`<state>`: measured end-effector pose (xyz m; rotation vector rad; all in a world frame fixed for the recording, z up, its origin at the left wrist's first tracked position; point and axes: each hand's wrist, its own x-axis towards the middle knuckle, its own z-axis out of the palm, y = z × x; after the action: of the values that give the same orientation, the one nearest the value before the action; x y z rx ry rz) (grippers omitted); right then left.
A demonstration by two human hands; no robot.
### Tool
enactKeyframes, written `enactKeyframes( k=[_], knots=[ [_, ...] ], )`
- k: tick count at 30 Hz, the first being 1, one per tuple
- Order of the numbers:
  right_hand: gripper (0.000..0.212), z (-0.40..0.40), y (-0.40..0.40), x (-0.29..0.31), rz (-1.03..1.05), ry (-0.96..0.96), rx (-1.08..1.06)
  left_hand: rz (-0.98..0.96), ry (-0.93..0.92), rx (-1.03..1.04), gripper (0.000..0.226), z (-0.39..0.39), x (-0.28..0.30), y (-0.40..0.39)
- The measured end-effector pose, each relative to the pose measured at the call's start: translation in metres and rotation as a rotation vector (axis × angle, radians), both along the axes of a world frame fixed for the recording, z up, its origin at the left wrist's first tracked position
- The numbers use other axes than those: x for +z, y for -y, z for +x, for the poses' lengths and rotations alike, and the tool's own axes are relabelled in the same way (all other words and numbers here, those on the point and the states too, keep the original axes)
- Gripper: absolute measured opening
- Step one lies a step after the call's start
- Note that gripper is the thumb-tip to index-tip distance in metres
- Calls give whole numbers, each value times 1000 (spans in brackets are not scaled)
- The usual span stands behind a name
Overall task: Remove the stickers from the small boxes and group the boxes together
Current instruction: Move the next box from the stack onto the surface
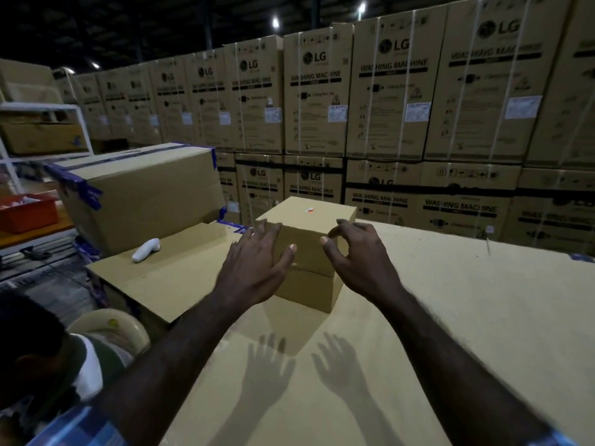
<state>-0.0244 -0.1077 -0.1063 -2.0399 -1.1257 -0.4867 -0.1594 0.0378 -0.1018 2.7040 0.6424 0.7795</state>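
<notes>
Beyond both hands rises a wall of washing machine cartons (386,98). The counter (450,317) lies under the hands. Two small boxes (309,252), stacked, sit between them. The left hand (257,265) lies flat with straight fingers against the stack's left side. The right hand (357,255) hovers beside its right, fingers loosely curled, holding nothing. A small sticker (309,209) sits on top, beyond the fingertips.

Counts on the cardboard surface

Two small boxes (309,239) stacked, one sticker (309,209), two hands (257,262), one white handheld device (146,250), one large taped carton (138,194).
</notes>
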Motion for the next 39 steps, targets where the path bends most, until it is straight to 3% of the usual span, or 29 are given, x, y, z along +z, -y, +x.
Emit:
enactKeyframes(
  k=[15, 30, 39],
  knots=[
    [33, 76, -67, -10, -11, -99, -86, 12, -44, 8, 64, 90, -7, -85],
    [45, 120, -170, -35, -80, -266, -347, 54, -200, -130, 67, 173, -37, -220],
    [47, 145, -196, -51, -192, -262, -454, 40, -291, -150, 65, 214, -50, -271]
  ],
)
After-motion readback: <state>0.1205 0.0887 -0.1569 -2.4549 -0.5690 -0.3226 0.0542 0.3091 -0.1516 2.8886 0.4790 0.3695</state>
